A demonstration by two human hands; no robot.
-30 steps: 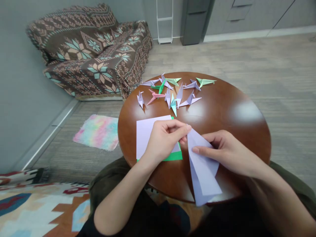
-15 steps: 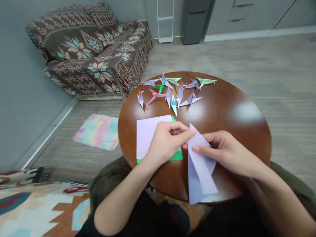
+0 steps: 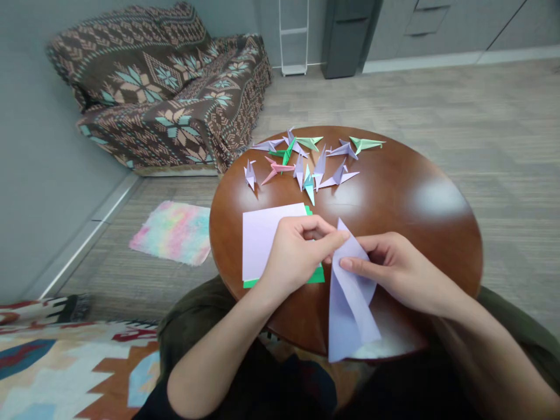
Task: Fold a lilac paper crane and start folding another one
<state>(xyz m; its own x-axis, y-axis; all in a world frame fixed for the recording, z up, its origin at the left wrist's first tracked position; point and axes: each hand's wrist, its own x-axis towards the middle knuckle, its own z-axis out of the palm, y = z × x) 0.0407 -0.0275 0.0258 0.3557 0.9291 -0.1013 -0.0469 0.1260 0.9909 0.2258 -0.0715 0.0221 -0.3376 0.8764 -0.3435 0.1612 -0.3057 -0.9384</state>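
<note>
A lilac folded paper (image 3: 350,303) stands half lifted over the near edge of the round brown table (image 3: 402,192). My left hand (image 3: 297,254) pinches its upper tip with closed fingers. My right hand (image 3: 394,268) grips the paper's right side, the forefinger lying across the fold. Under my left wrist lies a flat lilac sheet (image 3: 265,233) on top of a green sheet (image 3: 317,275). Several folded paper cranes (image 3: 306,160) in lilac, green, pink and teal sit at the far side of the table.
A sofa with a brown patterned throw (image 3: 166,87) stands at the back left. A pastel fluffy mat (image 3: 175,232) lies on the floor left of the table, and a patterned rug (image 3: 65,367) at the lower left. A grey cabinet (image 3: 345,35) is at the back.
The folded lilac paper has swung its lower end leftward and narrowed as both hands fold it. My left fingertips have slid a little to the right along its tip.
</note>
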